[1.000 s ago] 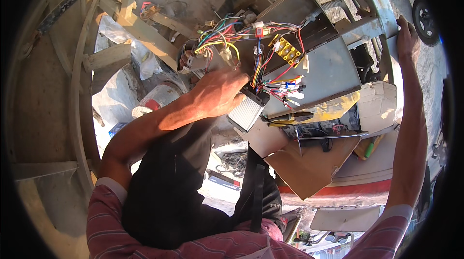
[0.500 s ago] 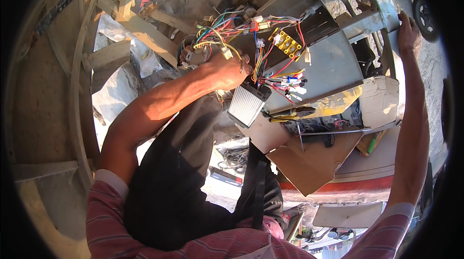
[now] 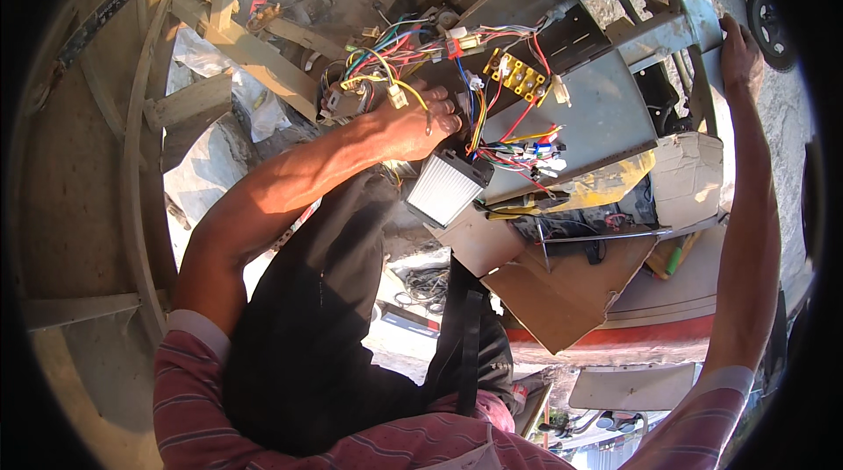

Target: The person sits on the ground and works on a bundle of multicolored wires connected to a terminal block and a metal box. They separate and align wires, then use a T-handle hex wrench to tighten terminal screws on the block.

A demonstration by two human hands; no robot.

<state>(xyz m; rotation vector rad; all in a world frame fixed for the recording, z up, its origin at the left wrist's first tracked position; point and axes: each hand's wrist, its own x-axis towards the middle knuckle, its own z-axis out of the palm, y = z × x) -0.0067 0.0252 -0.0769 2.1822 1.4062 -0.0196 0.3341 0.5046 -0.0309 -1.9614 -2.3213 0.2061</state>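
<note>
My left hand (image 3: 418,126) reaches into a tangle of coloured wires (image 3: 406,50) with white and red connectors. Its fingers are bent closed, and whatever lies under the fingertips is hidden. A yellow wire with a pale connector (image 3: 398,97) passes over the back of this hand. Just below it, a silver finned controller box (image 3: 446,189) hangs tilted, more wires spreading from its upper end. A yellow terminal block (image 3: 518,77) sits on the grey metal panel (image 3: 606,110). Far to the right, my right hand (image 3: 743,62) is closed on the edge of a pale blue metal frame (image 3: 694,9).
Below the panel are a yellow sheet (image 3: 615,180), a thin metal rod (image 3: 628,234) and a bent cardboard piece (image 3: 553,299). Wooden beams (image 3: 255,57) and a clear plastic bag (image 3: 263,110) lie left. A black wheel (image 3: 773,29) is at the far right.
My left hand has shifted slightly down, its fingers more visible beside the wires. The controller box and the wires have moved a little left in view. My right hand stays on the frame.
</note>
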